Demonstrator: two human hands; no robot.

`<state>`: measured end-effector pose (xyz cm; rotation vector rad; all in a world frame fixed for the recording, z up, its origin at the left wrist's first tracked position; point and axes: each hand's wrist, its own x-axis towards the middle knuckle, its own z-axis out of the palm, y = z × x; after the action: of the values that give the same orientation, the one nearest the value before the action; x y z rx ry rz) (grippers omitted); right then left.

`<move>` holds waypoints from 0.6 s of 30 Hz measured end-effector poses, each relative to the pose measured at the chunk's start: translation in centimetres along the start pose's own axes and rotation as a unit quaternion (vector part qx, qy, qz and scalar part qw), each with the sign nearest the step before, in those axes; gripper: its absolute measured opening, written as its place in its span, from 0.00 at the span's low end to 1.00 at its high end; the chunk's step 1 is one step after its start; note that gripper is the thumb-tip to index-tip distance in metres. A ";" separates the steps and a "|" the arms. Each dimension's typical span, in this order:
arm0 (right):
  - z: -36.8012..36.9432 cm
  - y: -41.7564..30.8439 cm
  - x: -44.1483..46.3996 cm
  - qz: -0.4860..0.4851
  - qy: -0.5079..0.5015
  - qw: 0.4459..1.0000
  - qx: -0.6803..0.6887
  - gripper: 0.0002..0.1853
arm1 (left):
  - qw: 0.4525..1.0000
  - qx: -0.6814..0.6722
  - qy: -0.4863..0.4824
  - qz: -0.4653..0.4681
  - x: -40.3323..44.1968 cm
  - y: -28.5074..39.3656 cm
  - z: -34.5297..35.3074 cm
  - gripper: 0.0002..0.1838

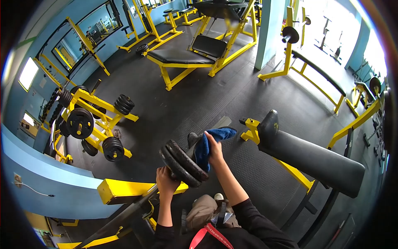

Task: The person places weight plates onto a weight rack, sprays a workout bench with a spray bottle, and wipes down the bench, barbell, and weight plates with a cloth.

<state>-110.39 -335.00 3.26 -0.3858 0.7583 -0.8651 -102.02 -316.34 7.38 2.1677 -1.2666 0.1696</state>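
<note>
A barbell (132,208) slants up from the lower left, carrying thick, worn black weight plates (179,162) in front of my body. My left hand (166,181) is closed round the bar, close against the inner face of the plates; its fingers are partly hidden. On the outer side of the plates, my right hand (214,150) grips a dark blue cloth (202,153). The cloth is bunched against the outer plate and the grey bar end (224,123), and part of it sticks out to the right. Whether it touches the bar end is unclear.
A yellow rack beam (124,190) lies beside the barbell. A padded black bench (311,159) stands at the right. Ahead left is a yellow plate tree (97,120) loaded with plates. Further off stand a leg press machine (182,58) and another bench (319,70) on the rubber floor (232,97).
</note>
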 end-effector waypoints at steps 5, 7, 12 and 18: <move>-0.8 -4.2 4.2 -0.016 -0.009 0.999 0.035 0.08 | 1.000 0.019 0.000 -0.001 -0.3 -0.5 0.2 0.16; -1.3 -5.0 5.8 -0.078 -0.003 0.997 0.007 0.09 | 1.000 0.007 0.013 -0.001 -0.1 -0.3 -0.2 0.16; -3.1 -9.8 7.8 -0.123 -0.105 0.983 0.086 0.13 | 0.999 0.005 -0.005 -0.038 -0.3 -1.3 -0.2 0.18; 4.5 -8.3 4.3 -0.284 -0.511 0.305 -0.752 0.30 | 0.995 0.022 -0.031 -0.093 0.7 -0.8 -0.9 0.20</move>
<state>-109.74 -343.35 9.31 -2.7719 -0.1614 0.0092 -100.84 -316.03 8.06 2.3310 -1.0965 0.0557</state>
